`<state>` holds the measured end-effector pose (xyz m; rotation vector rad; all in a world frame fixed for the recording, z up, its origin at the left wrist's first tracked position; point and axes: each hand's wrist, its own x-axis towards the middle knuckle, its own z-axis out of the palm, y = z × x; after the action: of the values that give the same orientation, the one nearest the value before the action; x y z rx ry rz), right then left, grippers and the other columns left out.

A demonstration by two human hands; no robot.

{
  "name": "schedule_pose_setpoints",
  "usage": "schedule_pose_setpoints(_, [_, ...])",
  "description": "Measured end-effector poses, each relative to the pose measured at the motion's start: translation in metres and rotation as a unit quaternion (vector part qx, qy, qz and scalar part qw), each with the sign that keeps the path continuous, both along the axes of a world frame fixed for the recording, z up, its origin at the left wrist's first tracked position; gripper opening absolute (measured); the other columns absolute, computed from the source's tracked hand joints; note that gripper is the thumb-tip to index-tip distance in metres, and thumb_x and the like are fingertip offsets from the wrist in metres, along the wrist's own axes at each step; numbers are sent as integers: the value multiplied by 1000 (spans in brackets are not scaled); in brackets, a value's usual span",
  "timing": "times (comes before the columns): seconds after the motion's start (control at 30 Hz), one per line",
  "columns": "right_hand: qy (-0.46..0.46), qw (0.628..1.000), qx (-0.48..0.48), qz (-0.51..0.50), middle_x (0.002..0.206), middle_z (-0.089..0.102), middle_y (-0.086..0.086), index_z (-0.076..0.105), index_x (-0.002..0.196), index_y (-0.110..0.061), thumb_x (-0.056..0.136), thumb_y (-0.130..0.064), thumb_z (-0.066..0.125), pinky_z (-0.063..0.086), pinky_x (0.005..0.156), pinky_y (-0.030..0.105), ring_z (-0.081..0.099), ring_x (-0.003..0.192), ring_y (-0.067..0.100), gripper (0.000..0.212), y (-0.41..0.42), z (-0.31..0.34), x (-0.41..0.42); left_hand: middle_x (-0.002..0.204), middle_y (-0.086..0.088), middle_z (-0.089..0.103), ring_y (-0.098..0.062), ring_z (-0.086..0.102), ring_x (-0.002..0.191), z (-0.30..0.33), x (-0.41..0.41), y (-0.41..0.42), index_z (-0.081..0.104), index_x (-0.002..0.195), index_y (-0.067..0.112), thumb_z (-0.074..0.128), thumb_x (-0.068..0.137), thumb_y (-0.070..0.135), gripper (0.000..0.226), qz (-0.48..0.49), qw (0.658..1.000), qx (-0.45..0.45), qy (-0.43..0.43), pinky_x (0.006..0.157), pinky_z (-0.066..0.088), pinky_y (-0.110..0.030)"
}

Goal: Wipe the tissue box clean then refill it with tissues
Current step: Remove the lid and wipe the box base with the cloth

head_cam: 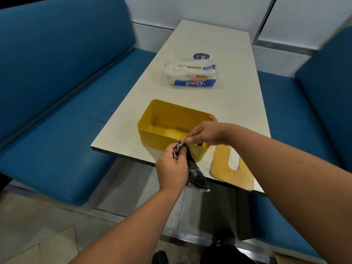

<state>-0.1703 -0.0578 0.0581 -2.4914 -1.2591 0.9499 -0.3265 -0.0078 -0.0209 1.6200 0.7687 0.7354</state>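
Note:
An open yellow tissue box [152,128] stands empty near the front edge of the white table [238,96]. Its wooden lid [228,174] with a slot lies flat to the right, reaching over the table's corner. My left hand [171,168] grips a dark patterned cloth [196,174] in front of the box; the cloth hangs below the fist. My right hand [203,133] pinches the cloth's top corner above the box's near rim. Further back lie plastic packs of paper towels [190,75].
Blue padded benches [57,92] run along both sides of the table, with a white wall behind. The table's front edge is just under my hands. Grey floor tiles and my dark shoes [224,239] show below.

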Motion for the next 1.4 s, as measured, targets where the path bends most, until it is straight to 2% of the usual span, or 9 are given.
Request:
schedule_pose_setpoints(0.17, [-3,1000,-8,3,119,64,-13,66,107,-39,95,-48,47,-18,112,51,46,126,13,25,2,3,-1,84,8,69,-8,63,81,5,3,-15,68,98,24,60,94,29,11,-59,998,4,13,74,56,-37])
schedule_pose_setpoints(0.3, [-7,1000,-16,7,119,64,-13,67,109,-39,95,-50,45,-18,112,52,42,128,12,28,2,3,-2,81,12,67,-4,63,80,3,0,-10,62,89,36,61,94,27,11,-20,1000,2,5,73,56,-31])
schedule_pose_setpoints(0.43, [-13,1000,-17,15,125,62,-12,65,112,-38,95,-51,44,-18,112,53,41,131,14,30,2,2,-1,87,9,68,-11,65,85,3,9,-28,63,96,30,56,93,35,9,-38,998,-40,12,75,58,-41])
schedule_pose_setpoints(0.73, [-8,1000,-23,13,129,59,-12,65,113,-37,94,-53,45,-18,112,54,34,137,15,32,3,2,-1,98,6,66,-11,61,90,6,12,-36,66,108,21,57,94,29,18,-61,997,51,26,80,54,-37])
schedule_pose_setpoints(0.93, [-10,1000,-18,11,132,58,-11,65,115,-36,94,-53,46,-19,112,54,31,139,14,33,2,2,-1,95,4,65,-14,60,86,-3,9,-27,65,105,19,58,94,23,14,-62,993,86,51,77,53,-37])
schedule_pose_setpoints(1.03, [-10,1000,-15,9,128,60,-12,65,113,-37,94,-53,46,-18,112,54,32,138,14,32,2,1,0,95,3,64,-13,58,85,2,8,-34,65,105,17,59,94,20,14,-64,991,112,39,75,51,-30])
schedule_pose_setpoints(1.13, [-11,1000,-18,10,124,62,-13,65,114,-36,94,-52,45,-18,112,54,36,135,15,32,2,2,-1,93,3,63,-14,58,85,-1,14,-37,63,103,16,59,93,21,11,-64,991,102,64,76,52,-31])
schedule_pose_setpoints(1.27, [10,1000,-10,-13,106,66,-15,63,99,-44,93,-53,48,-19,112,51,51,121,13,18,1,3,-2,95,3,65,-13,59,86,-22,-2,-28,65,106,17,60,92,17,15,-81,988,106,73,78,50,-27])
schedule_pose_setpoints(1.4, [19,1000,-10,-19,101,65,-20,65,93,-46,89,-57,50,-20,111,51,50,120,10,19,2,3,-4,88,3,64,-14,59,80,-34,-16,-14,63,98,19,59,93,24,8,-37,996,54,63,69,46,-27])
